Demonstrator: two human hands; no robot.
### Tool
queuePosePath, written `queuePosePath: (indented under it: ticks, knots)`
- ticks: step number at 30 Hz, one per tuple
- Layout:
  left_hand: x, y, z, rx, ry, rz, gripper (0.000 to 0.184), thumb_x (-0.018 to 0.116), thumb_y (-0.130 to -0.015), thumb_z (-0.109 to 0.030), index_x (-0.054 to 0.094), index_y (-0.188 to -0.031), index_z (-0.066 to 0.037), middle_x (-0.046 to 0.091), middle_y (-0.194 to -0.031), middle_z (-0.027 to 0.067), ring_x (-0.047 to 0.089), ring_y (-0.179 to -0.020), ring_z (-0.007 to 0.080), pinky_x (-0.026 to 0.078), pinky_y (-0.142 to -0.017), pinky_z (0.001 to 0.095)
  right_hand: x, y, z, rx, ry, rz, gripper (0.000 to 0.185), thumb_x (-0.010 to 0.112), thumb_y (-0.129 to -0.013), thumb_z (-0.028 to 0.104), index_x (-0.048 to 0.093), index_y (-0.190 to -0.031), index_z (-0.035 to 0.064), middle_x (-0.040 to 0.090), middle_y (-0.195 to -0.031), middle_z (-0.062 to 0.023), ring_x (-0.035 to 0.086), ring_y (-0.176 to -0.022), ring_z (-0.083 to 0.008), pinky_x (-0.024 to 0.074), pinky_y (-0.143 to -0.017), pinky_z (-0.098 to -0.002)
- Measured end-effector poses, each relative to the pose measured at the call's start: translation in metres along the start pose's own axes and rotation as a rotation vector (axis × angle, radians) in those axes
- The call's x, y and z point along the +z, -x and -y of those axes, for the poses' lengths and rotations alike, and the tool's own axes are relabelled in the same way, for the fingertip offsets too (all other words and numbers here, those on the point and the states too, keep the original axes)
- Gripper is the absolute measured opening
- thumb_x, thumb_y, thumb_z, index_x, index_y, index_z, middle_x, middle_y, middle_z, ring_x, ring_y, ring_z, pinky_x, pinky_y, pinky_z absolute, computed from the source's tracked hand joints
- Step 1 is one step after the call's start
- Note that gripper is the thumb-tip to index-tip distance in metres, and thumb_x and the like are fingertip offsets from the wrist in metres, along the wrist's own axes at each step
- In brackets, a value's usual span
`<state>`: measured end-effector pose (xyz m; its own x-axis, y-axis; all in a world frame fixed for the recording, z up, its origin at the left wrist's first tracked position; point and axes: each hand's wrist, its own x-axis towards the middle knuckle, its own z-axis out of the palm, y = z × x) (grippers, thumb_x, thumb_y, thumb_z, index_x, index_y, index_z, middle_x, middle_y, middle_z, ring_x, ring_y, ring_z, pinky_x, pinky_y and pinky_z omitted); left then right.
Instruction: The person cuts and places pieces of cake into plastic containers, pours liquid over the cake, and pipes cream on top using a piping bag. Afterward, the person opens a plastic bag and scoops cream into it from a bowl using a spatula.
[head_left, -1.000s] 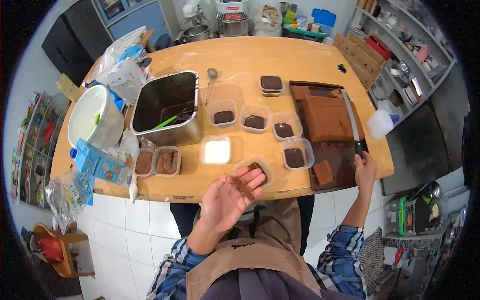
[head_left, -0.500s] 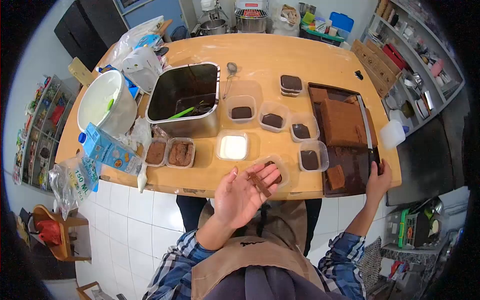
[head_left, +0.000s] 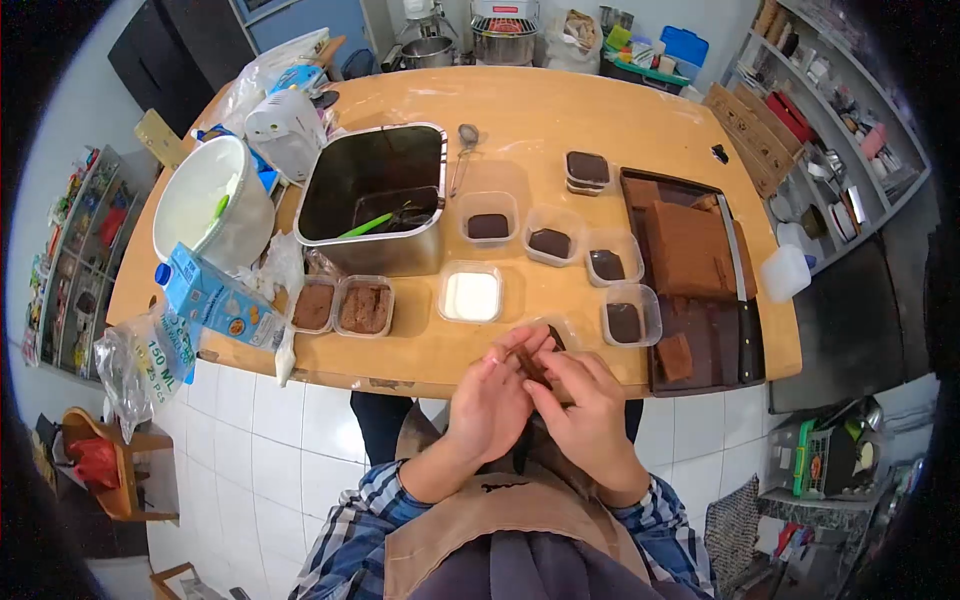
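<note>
A thin strip of chocolate cake (head_left: 531,368) lies across the fingers of my left hand (head_left: 485,412), which is turned palm up and cupped. The thumb and fingers of my right hand (head_left: 588,418) pinch the strip from the other side. Just behind both hands sits a clear plastic tub (head_left: 562,334), mostly covered by them. To the right, a dark tray (head_left: 700,360) bears a large block of chocolate cake (head_left: 685,250) and a small cake piece (head_left: 675,357). A long knife (head_left: 738,260) with a black handle rests along the tray's right side.
Several tubs with dark cake, such as one tub (head_left: 631,315), stand in front of me. A tub of white cream (head_left: 471,292) is at centre. Leftward are a deep metal container (head_left: 400,255), a white bucket (head_left: 170,215) and a blue carton (head_left: 222,300).
My right hand has left the knife handle at the tray and come over to my left hand, where it now pinches the cake strip. My left hand's fingers have curled up more.
</note>
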<state>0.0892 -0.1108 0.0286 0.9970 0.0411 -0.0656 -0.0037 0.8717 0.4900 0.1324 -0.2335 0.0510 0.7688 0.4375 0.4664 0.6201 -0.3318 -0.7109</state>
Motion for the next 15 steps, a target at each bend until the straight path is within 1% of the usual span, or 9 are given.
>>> queuePosePath:
  ticks: [2, 5, 8, 11, 14, 15]
  knots:
    - [-0.001, 0.000, 0.003, 0.025, -0.059, 0.019, 0.064, 0.041, -0.089, -0.045, 0.031, -0.135, -0.001, 0.031, -0.142, 0.0181, 0.031, -0.130, 0.0308, 0.024, -0.108, 0.0429, 0.004, 0.000, -0.003, 0.041, 0.006, -0.002, 0.031, 0.070, -0.071, 0.004, 0.061, -0.100, -0.0015, 0.062, -0.087, -0.0157, 0.060, -0.081, -0.0332, 0.0487, -0.070, -0.0393]
    - [0.001, 0.001, 0.003, 0.011, -0.066, 0.071, 0.065, 0.042, -0.089, -0.044, 0.028, -0.137, -0.003, 0.030, -0.143, 0.0168, 0.030, -0.131, 0.0298, 0.023, -0.109, 0.0420, 0.003, 0.000, -0.004, 0.057, 0.012, 0.007, 0.030, 0.068, -0.072, 0.002, 0.061, -0.101, -0.0019, 0.062, -0.085, -0.0165, 0.060, -0.079, -0.0340, 0.0490, -0.068, -0.0385]
    - [-0.002, 0.001, 0.002, 0.006, -0.019, 0.159, 0.059, 0.041, -0.091, -0.034, 0.021, -0.138, -0.005, 0.022, -0.146, 0.0140, 0.029, -0.130, 0.0238, 0.021, -0.108, 0.0376, 0.001, -0.003, -0.003, 0.134, -0.085, -0.004, 0.029, 0.065, -0.074, 0.001, 0.060, -0.103, -0.0027, 0.063, -0.085, -0.0170, 0.062, -0.075, -0.0311, 0.0501, -0.066, -0.0357]
    - [-0.003, 0.002, 0.002, 0.054, -0.004, 0.084, 0.060, 0.051, -0.089, -0.026, 0.023, -0.137, -0.004, 0.028, -0.143, 0.0125, 0.032, -0.128, 0.0235, 0.023, -0.108, 0.0376, -0.002, -0.003, -0.019, 0.259, -0.206, -0.057, 0.029, 0.064, -0.076, 0.001, 0.060, -0.105, -0.0030, 0.064, -0.087, -0.0172, 0.064, -0.074, -0.0270, 0.0509, -0.065, -0.0329]
    - [-0.011, 0.004, -0.011, 0.364, -0.884, -0.008, 0.052, 0.061, -0.082, -0.012, 0.039, -0.129, -0.002, 0.041, -0.132, 0.0139, 0.042, -0.119, 0.0283, 0.032, -0.102, 0.0387, -0.009, -0.013, -0.029, 0.269, -0.060, -0.100, 0.028, 0.063, -0.078, 0.002, 0.060, -0.105, -0.0030, 0.065, -0.090, -0.0176, 0.065, -0.075, -0.0240, 0.0514, -0.067, -0.0310]
    - [-0.013, 0.003, -0.016, 0.465, -1.179, -0.038, 0.051, 0.064, -0.080, -0.007, 0.044, -0.126, -0.001, 0.045, -0.128, 0.0144, 0.046, -0.116, 0.0299, 0.035, -0.100, 0.0390, -0.009, -0.016, -0.027, 0.286, -0.004, -0.085, 0.026, 0.062, -0.077, 0.001, 0.060, -0.103, -0.0030, 0.064, -0.088, -0.0174, 0.064, -0.076, -0.0282, 0.0506, -0.068, -0.0339]
